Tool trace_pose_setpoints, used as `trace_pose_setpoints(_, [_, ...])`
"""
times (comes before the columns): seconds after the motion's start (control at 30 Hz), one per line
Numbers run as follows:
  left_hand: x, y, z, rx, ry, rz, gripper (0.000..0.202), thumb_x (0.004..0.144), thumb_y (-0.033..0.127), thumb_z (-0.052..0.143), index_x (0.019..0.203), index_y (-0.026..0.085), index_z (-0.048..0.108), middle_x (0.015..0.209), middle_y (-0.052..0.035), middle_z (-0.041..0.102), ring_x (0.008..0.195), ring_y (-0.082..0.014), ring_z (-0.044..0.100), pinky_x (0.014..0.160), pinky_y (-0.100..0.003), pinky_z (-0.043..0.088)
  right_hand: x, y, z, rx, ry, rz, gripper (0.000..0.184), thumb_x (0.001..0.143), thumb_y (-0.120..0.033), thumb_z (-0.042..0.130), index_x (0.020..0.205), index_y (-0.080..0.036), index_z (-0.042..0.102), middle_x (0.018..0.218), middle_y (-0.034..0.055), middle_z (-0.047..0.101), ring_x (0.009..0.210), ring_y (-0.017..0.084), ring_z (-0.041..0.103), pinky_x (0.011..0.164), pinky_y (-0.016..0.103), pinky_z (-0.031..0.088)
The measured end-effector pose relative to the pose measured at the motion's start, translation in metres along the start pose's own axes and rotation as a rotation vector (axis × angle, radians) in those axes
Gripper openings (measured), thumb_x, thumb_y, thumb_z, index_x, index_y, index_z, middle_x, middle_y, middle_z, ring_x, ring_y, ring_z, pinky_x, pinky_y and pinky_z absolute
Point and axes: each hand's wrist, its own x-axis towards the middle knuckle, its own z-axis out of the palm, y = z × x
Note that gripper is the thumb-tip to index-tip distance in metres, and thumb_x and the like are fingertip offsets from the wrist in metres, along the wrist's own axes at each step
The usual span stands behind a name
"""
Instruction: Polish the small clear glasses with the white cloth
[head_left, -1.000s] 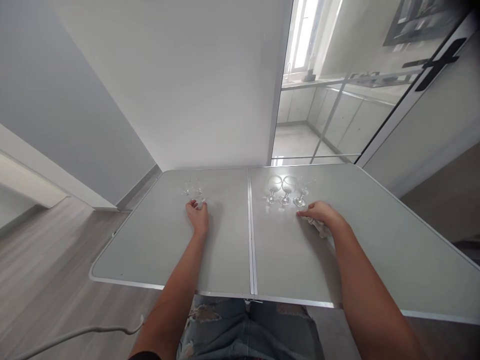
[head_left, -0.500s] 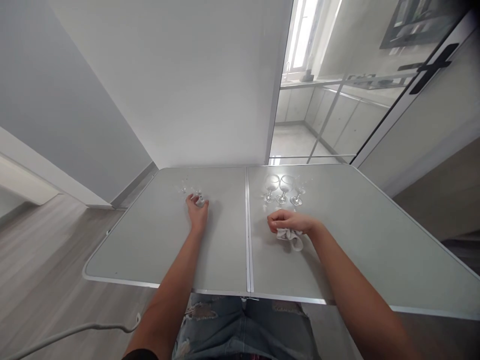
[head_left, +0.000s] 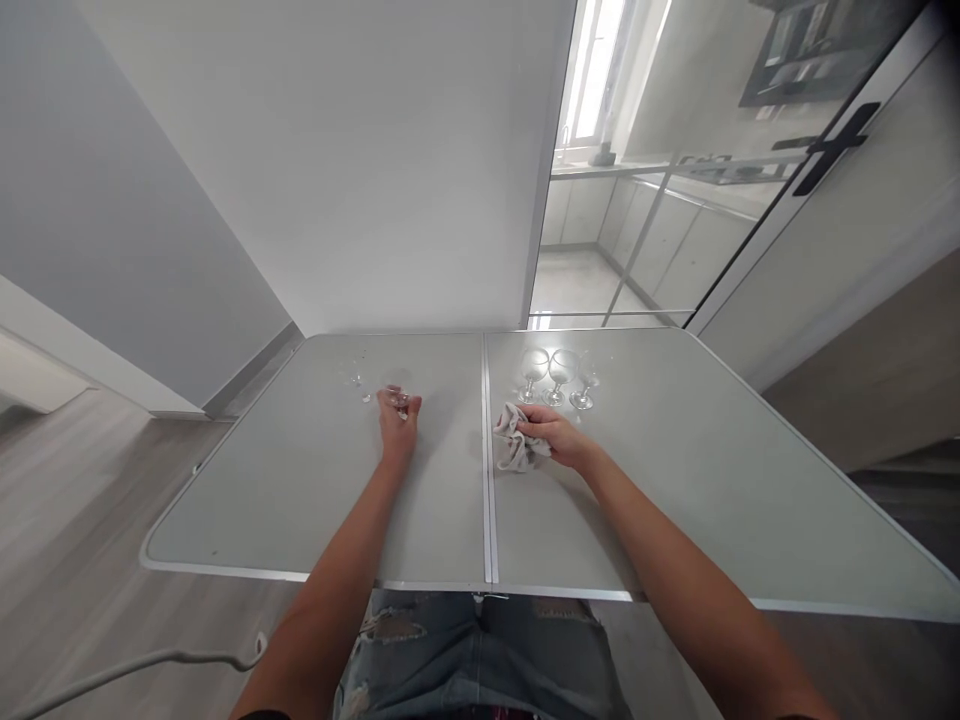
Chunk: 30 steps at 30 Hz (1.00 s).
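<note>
My left hand (head_left: 399, 425), over the left half of the table, is closed around a clear stemmed glass (head_left: 397, 398); fingers and glare hide part of its shape. Just left of it is another clear glass (head_left: 358, 385), hard to make out against the tabletop. My right hand (head_left: 546, 428) grips a crumpled white cloth (head_left: 515, 455) near the table's centre seam. Beyond that hand, three stemmed glasses stand close together in a row: a left one (head_left: 533, 372), a middle one (head_left: 559, 372) and a right one (head_left: 583, 388).
The pale folding table (head_left: 675, 480) has a metal rim and a centre seam (head_left: 488, 500). A white wall (head_left: 412, 200) rises behind it, with a glass sliding door (head_left: 652, 240) at the right. A grey cable (head_left: 172, 657) hangs at the lower left.
My right hand has swung left with the cloth, which now sits ahead of the fingers instead of under the wrist. My left fingers have closed round the glass. The view has shifted slightly.
</note>
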Motion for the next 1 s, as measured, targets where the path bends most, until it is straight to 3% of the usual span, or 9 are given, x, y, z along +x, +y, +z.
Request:
trace_pose_setpoints(0.17, [-0.015,0.019,0.005,0.2,-0.307,0.237,0.051,0.089,0.056,0.063,0.122,0.02,0.051,0.092,-0.0038,0.063,0.073,-0.0162,0.056,0.082,-0.034,0.046,0.001,-0.005,0.012,-0.185,0.18,-0.294,0.028,0.086,-0.044,0.07,0.104,-0.022,0.071,0.097,0.0045,0.064,0.084,0.017,0.058,0.073,0.028,0.047])
trace_pose_setpoints(0.3, [-0.02,0.021,0.006,0.308,-0.405,0.35,0.056,0.083,0.062,0.068,0.119,0.021,0.058,0.08,-0.0004,0.065,0.066,-0.015,0.055,0.075,-0.03,0.045,-0.001,-0.021,0.026,-0.265,0.358,-0.418,0.026,0.092,-0.039,0.059,0.11,-0.024,0.068,0.102,0.0039,0.063,0.088,0.018,0.056,0.076,0.028,0.046])
trace_pose_setpoints(0.47, [-0.022,0.016,0.007,0.344,-0.397,0.38,0.059,0.076,0.068,0.071,0.112,0.022,0.067,0.073,0.0003,0.068,0.059,-0.0124,0.056,0.064,-0.025,0.043,0.016,-0.028,0.046,-0.397,0.938,-0.651,0.021,0.095,-0.036,0.048,0.105,-0.022,0.06,0.093,0.002,0.058,0.083,0.017,0.052,0.076,0.028,0.044])
trace_pose_setpoints(0.53, [-0.023,0.017,0.007,0.363,-0.411,0.399,0.06,0.075,0.07,0.071,0.111,0.022,0.07,0.07,-0.0002,0.068,0.059,-0.0127,0.058,0.063,-0.025,0.043,0.026,-0.02,0.056,-0.472,1.066,-0.698,0.02,0.094,-0.036,0.052,0.106,-0.022,0.057,0.095,0.0022,0.058,0.082,0.016,0.052,0.076,0.028,0.043])
trace_pose_setpoints(0.6, [-0.024,0.019,0.008,0.385,-0.434,0.419,0.061,0.075,0.071,0.071,0.111,0.021,0.071,0.068,-0.0006,0.068,0.059,-0.0134,0.06,0.063,-0.025,0.043,0.034,-0.007,0.067,-0.514,1.021,-0.669,0.02,0.091,-0.038,0.058,0.101,-0.021,0.056,0.093,0.0017,0.058,0.079,0.015,0.052,0.072,0.027,0.043])
trace_pose_setpoints(0.67, [-0.024,0.021,0.008,0.402,-0.444,0.436,0.062,0.074,0.071,0.071,0.111,0.021,0.072,0.066,-0.0011,0.068,0.059,-0.0142,0.062,0.063,-0.025,0.043,0.039,0.007,0.075,-0.569,0.878,-0.62,0.02,0.091,-0.04,0.06,0.091,-0.021,0.055,0.083,-0.0005,0.056,0.073,0.014,0.05,0.068,0.027,0.041])
trace_pose_setpoints(0.8, [-0.023,0.019,0.008,0.428,-0.421,0.443,0.061,0.075,0.071,0.07,0.11,0.021,0.073,0.067,-0.0018,0.069,0.059,-0.0145,0.063,0.062,-0.025,0.044,0.04,0.024,0.08,-0.68,0.716,-0.54,0.031,0.097,-0.046,0.053,0.078,-0.022,0.05,0.065,-0.0051,0.045,0.059,0.012,0.042,0.059,0.026,0.033])
trace_pose_setpoints(0.9, [-0.023,0.017,0.008,0.435,-0.362,0.42,0.061,0.075,0.07,0.07,0.11,0.02,0.073,0.066,-0.0017,0.07,0.058,-0.0137,0.062,0.06,-0.024,0.043,0.039,0.024,0.076,-0.67,0.595,-0.515,0.033,0.101,-0.047,0.043,0.082,-0.022,0.052,0.064,-0.0043,0.047,0.059,0.013,0.044,0.059,0.027,0.034])
trace_pose_setpoints(1.0, [-0.023,0.018,0.007,0.442,-0.293,0.408,0.059,0.076,0.069,0.069,0.108,0.019,0.073,0.064,-0.0014,0.069,0.056,-0.0129,0.061,0.058,-0.023,0.041,0.035,0.019,0.073,-0.634,0.378,-0.539,0.024,0.098,-0.045,0.051,0.101,-0.022,0.053,0.08,-0.0011,0.061,0.072,0.015,0.055,0.067,0.027,0.041])
